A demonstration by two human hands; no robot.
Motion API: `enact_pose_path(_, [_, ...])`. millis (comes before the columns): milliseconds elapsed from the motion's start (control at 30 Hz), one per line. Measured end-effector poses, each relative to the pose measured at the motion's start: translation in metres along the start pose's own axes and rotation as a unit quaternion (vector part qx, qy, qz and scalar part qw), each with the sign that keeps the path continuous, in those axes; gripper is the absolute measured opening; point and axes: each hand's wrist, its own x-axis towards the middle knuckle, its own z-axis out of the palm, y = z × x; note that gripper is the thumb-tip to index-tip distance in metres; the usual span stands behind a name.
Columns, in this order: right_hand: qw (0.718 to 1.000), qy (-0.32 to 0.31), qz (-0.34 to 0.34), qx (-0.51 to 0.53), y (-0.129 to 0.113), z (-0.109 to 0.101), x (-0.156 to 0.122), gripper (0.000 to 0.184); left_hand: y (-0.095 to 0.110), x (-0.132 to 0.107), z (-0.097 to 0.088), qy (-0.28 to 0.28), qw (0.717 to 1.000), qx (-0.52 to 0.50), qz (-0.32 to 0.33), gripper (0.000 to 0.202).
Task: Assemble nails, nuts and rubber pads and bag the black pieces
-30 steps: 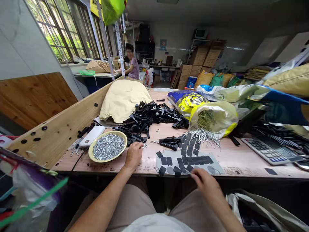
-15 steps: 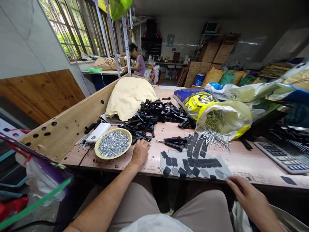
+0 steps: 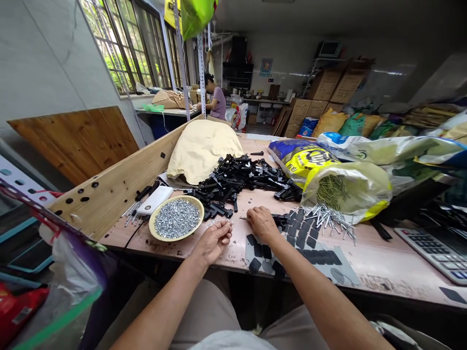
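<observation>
My left hand (image 3: pixel 216 239) is above the table's front edge, its thumb and fingers pinched together; what sits between the tips is too small to make out. Small metal nuts lie loose right behind those fingertips. Beside it on the left is a cream bowl (image 3: pixel 150 232) full of small metal nuts (image 3: pixel 177 218). My right hand (image 3: pixel 263 222) is curled down over black plastic parts with metal rods (image 3: pixel 280 221), a rod tip poking out to its left; the fingertips are partly hidden. Under my right forearm lies a grey sheet (image 3: pixel 348 274) with black rounded pads (image 3: pixel 321 256).
A heap of black plastic parts (image 3: pixel 248 172) lies behind my hands, against a beige cloth sack (image 3: pixel 204 146). To the right, a yellow bag (image 3: pixel 365 180) spills metal rods (image 3: pixel 330 216) near a calculator (image 3: pixel 434 250). A white phone-like slab (image 3: pixel 156 199) sits left. Another person (image 3: pixel 218 102) sits farther back.
My right hand has come from the sheet's front right corner to the black parts with rods. My left hand has drawn slightly back and turned, its fingertips now pinched. The view has shifted a little.
</observation>
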Motion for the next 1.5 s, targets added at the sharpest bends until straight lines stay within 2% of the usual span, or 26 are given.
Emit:
enact_pose_path(200, [0.999,-0.007,-0.041,-0.012,0.016,0.006,-0.002,0.015,-0.008,0.005,0.001,-0.02,0.984,-0.165,-0.07,0.013])
enact_pose_path(400, [0.996,0.001,-0.09,-0.006,0.013,0.007,-0.011,0.011,-0.011,0.005,0.007,-0.021,0.97,-0.224,-0.096,0.008])
enact_pose_path(500, [0.995,0.021,-0.096,0.002,0.011,-0.002,-0.014,0.014,-0.011,0.003,0.008,-0.015,0.969,-0.226,-0.095,0.006])
enact_pose_path(600, [0.995,0.053,-0.088,0.01,0.003,-0.023,-0.02,0.022,-0.01,0.003,0.008,-0.01,0.971,-0.219,-0.091,0.008])
enact_pose_path(767, [0.992,0.088,-0.071,0.049,-0.029,-0.056,-0.047,0.028,-0.012,0.002,0.014,-0.01,0.979,-0.191,-0.076,0.015])
enact_pose_path(900, [0.992,0.079,-0.057,0.079,-0.045,-0.058,-0.067,0.027,-0.015,0.0,0.025,-0.012,0.985,-0.157,-0.066,0.018])
enact_pose_path(1067, [0.988,0.081,-0.016,0.134,-0.048,-0.05,-0.08,0.028,-0.02,-0.009,0.035,-0.007,0.994,-0.104,-0.035,0.028])
enact_pose_path(1133, [0.972,0.078,0.008,0.221,-0.05,-0.048,-0.084,0.024,-0.023,-0.014,0.036,-0.003,0.997,-0.079,-0.004,0.032])
enact_pose_path(1167, [0.954,0.063,0.028,0.29,-0.05,-0.047,-0.087,0.023,-0.025,-0.016,0.037,-0.002,0.998,-0.066,0.011,0.034])
enact_pose_path(1200, [0.925,0.035,0.057,0.373,-0.051,-0.045,-0.089,0.024,-0.027,-0.018,0.037,-0.003,0.998,-0.056,0.023,0.035])
enact_pose_path(1233, [0.883,-0.005,0.09,0.46,-0.052,-0.044,-0.091,0.027,-0.028,-0.019,0.037,-0.006,0.999,-0.044,0.032,0.035])
enact_pose_path(1300, [0.779,-0.09,0.148,0.602,-0.053,-0.04,-0.095,0.038,-0.031,-0.022,0.036,-0.015,0.999,-0.008,0.041,0.036])
enact_pose_path(1333, [0.739,-0.114,0.165,0.643,-0.052,-0.038,-0.097,0.043,-0.032,-0.024,0.035,-0.02,0.999,0.015,0.04,0.036])
enact_pose_path(1367, [0.718,-0.121,0.174,0.663,-0.052,-0.037,-0.099,0.046,-0.033,-0.025,0.035,-0.024,0.998,0.039,0.035,0.037])
enact_pose_path(1433, [0.719,-0.094,0.188,0.662,-0.052,-0.036,-0.103,0.044,-0.033,-0.026,0.036,-0.026,0.997,0.078,0.011,0.04])
enact_pose_path(1500, [0.755,-0.037,0.197,0.624,-0.051,-0.039,-0.107,0.031,-0.031,-0.025,0.039,-0.02,0.995,0.098,-0.022,0.046])
